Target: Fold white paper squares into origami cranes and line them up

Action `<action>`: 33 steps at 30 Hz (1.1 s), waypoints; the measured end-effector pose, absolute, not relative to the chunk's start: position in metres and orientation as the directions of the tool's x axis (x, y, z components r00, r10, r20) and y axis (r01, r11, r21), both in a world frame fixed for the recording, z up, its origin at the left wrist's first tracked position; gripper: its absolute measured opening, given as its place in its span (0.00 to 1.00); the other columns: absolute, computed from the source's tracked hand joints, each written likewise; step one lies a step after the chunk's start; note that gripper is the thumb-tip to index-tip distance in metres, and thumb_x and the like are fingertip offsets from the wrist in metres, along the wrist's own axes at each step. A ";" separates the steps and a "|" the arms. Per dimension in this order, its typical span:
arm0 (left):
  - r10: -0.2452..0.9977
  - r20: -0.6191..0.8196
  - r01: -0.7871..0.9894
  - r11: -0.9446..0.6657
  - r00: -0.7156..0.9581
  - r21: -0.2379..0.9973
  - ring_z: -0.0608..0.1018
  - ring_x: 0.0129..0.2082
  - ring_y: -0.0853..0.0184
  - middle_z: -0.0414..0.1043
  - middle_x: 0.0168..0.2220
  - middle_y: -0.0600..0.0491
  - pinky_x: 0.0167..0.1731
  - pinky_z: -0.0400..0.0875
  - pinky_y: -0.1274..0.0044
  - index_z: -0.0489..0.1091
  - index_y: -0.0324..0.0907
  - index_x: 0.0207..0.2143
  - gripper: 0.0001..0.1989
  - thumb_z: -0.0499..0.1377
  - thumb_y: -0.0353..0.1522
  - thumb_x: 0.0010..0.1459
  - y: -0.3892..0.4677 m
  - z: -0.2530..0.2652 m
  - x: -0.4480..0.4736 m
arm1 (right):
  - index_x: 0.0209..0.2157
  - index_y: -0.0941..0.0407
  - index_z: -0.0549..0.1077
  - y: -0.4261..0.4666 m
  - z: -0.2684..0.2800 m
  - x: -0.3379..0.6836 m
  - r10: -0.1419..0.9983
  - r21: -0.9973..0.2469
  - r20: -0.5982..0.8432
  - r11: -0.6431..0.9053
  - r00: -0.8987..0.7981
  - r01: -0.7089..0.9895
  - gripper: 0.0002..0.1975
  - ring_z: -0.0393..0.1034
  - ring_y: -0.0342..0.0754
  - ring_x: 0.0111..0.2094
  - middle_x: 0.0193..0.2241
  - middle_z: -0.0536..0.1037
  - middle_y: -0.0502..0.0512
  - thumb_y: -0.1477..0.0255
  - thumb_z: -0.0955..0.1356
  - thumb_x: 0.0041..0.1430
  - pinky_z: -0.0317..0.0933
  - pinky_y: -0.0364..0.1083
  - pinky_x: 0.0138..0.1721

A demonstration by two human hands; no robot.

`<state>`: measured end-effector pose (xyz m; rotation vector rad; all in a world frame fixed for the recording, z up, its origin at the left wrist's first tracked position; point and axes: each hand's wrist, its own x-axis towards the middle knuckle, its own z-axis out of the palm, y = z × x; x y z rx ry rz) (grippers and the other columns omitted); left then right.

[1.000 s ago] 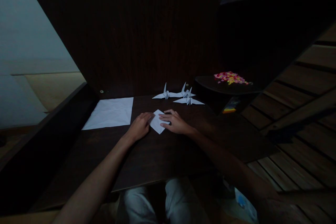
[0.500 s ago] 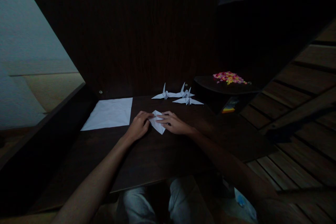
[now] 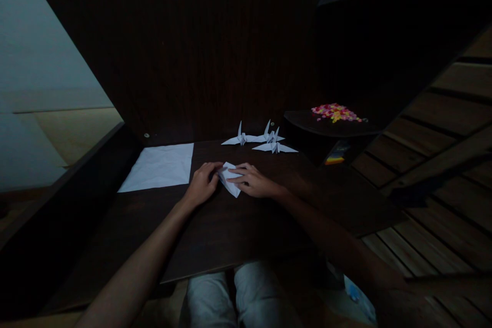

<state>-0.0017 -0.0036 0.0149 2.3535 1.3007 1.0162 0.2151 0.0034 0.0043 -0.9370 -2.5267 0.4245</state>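
Note:
A small white sheet of folded paper (image 3: 231, 185), diamond-shaped with a point toward me, lies on the dark desk. At its left edge is my left hand (image 3: 203, 183), thumb and fingertips closed on the paper there. From the other side my right hand (image 3: 253, 181) lies over the paper, its fingers stretched out and spread, holding it down from above. The fingers hide part of the folds. Beyond my hands stand three white paper cranes, one on the left (image 3: 241, 138), one at the back (image 3: 266, 136) and one in front (image 3: 275, 147).
A larger creased white sheet (image 3: 159, 166) lies on the desk to the left. On a low rounded shelf (image 3: 303, 122) at the right sits a pile of small pink, red and yellow pieces (image 3: 334, 111). A dark panel (image 3: 215, 51) closes off the back.
The folded paper's left side looks slightly more raised and turned inward at my left fingers. My hands stay nearly in place. My knees below the desk have moved closer together.

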 end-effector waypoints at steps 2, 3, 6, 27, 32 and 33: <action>0.830 0.445 0.635 -0.548 0.336 0.544 0.74 0.45 0.61 0.74 0.44 0.49 0.48 0.69 0.67 0.69 0.40 0.46 0.16 0.50 0.26 0.56 -0.003 0.015 -0.002 | 0.51 0.45 0.71 0.003 0.005 0.215 0.666 -0.415 0.282 0.734 -0.691 0.538 0.18 0.56 0.54 0.55 0.58 0.66 0.51 0.73 0.64 0.61 0.53 0.59 0.55; 0.834 0.443 0.633 -0.542 0.327 0.553 0.74 0.45 0.61 0.74 0.44 0.49 0.48 0.69 0.67 0.69 0.40 0.46 0.16 0.50 0.26 0.55 -0.003 0.015 -0.002 | 0.51 0.46 0.71 0.003 0.005 0.215 0.664 -0.414 0.284 0.736 -0.692 0.536 0.17 0.56 0.55 0.55 0.58 0.66 0.51 0.73 0.64 0.61 0.53 0.59 0.55; 0.849 0.431 0.615 -0.521 0.305 0.592 0.75 0.44 0.62 0.74 0.44 0.49 0.48 0.69 0.67 0.70 0.40 0.46 0.17 0.51 0.26 0.54 -0.003 0.015 -0.002 | 0.52 0.48 0.71 0.003 0.005 0.216 0.664 -0.412 0.273 0.735 -0.697 0.539 0.17 0.56 0.55 0.55 0.58 0.66 0.52 0.71 0.63 0.62 0.53 0.60 0.55; 0.914 0.314 0.289 -0.383 0.257 0.878 0.78 0.38 0.63 0.77 0.33 0.52 0.45 0.70 0.69 0.71 0.39 0.41 0.15 0.53 0.26 0.50 0.003 0.009 0.000 | 0.54 0.45 0.68 0.001 0.009 0.216 0.628 -0.387 0.199 0.756 -0.752 0.528 0.18 0.53 0.54 0.57 0.60 0.64 0.51 0.67 0.63 0.62 0.48 0.59 0.57; 0.878 0.339 0.353 -0.452 0.339 0.819 0.78 0.34 0.66 0.77 0.31 0.53 0.44 0.70 0.71 0.70 0.38 0.43 0.19 0.50 0.22 0.49 0.003 0.007 -0.003 | 0.55 0.44 0.66 -0.001 0.010 0.215 0.606 -0.372 0.187 0.773 -0.774 0.515 0.19 0.50 0.55 0.59 0.61 0.61 0.52 0.68 0.62 0.63 0.47 0.60 0.57; 0.876 0.337 0.372 -0.458 0.346 0.807 0.78 0.34 0.66 0.77 0.31 0.53 0.44 0.70 0.71 0.70 0.39 0.43 0.19 0.50 0.22 0.49 0.003 0.007 -0.003 | 0.55 0.43 0.66 -0.001 0.010 0.215 0.605 -0.370 0.184 0.773 -0.775 0.515 0.19 0.50 0.55 0.59 0.61 0.61 0.52 0.68 0.62 0.63 0.46 0.60 0.57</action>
